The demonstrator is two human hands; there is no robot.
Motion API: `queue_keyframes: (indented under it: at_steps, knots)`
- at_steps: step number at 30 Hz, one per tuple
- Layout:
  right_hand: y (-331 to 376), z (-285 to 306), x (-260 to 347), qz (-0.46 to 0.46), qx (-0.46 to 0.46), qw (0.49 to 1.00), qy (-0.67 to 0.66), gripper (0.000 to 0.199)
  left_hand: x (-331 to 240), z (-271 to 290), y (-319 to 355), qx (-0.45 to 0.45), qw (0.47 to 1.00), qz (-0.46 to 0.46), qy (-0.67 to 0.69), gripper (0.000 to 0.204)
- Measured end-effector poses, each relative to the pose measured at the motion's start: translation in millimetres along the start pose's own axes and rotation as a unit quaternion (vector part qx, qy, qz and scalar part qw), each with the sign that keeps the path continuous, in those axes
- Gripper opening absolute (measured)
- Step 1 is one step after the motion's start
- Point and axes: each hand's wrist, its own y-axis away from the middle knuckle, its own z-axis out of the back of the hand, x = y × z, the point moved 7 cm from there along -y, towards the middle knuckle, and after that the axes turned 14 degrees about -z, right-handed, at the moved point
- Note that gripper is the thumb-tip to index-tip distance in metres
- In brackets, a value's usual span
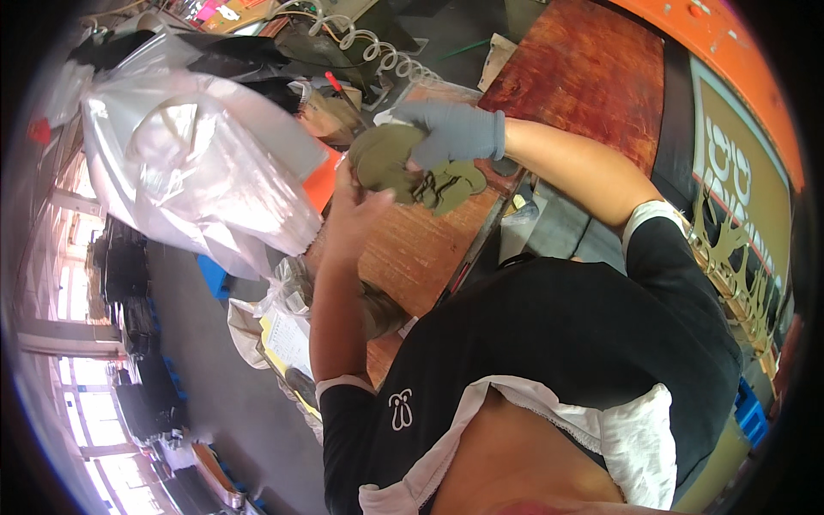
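Observation:
Between my hands is a bunch of flat olive-green cut pieces with rounded outlines, some fanned out with dark gaps between them. My right hand, in a grey glove, is closed over their upper right side, its thumb laid on them. My bare left hand grips the lower left edge, slightly blurred. The pieces are held above a worn wooden board. What their undersides look like is hidden.
A large clear plastic bag bulges at the left. Beyond my right arm lies a reddish-brown board, beside an orange machine frame. Olive cut-out scrap hangs at the right. A coiled clear hose crosses the back; papers lie lower left.

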Motion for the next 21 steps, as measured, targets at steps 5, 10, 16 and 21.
queue_keyframes:
  at_steps: [5, 10, 16, 21]
  knots:
    - [-1.5, 5.7, 12.8, -0.022, 0.01, 0.969, -0.247, 0.042, 5.9, 1.7, 22.6, -0.15, 0.975, -0.096, -0.136, 0.065]
    - [-5.4, 1.9, 3.2, -0.084, -0.093, 0.979, -0.163, 0.046, -12.8, 7.2, 62.6, -0.288, 0.867, -0.146, -0.38, 0.056]
    - [-14.4, -5.1, 10.1, 0.003, -0.215, 0.975, -0.049, 0.04, -20.5, -3.0, 41.2, -0.189, 0.95, -0.112, -0.22, 0.048]
    - [-8.5, -58.1, 22.6, 0.03, -0.2, 0.967, 0.156, 0.049, 32.1, 14.1, -2.9, -0.292, 0.917, 0.123, 0.243, 0.039]
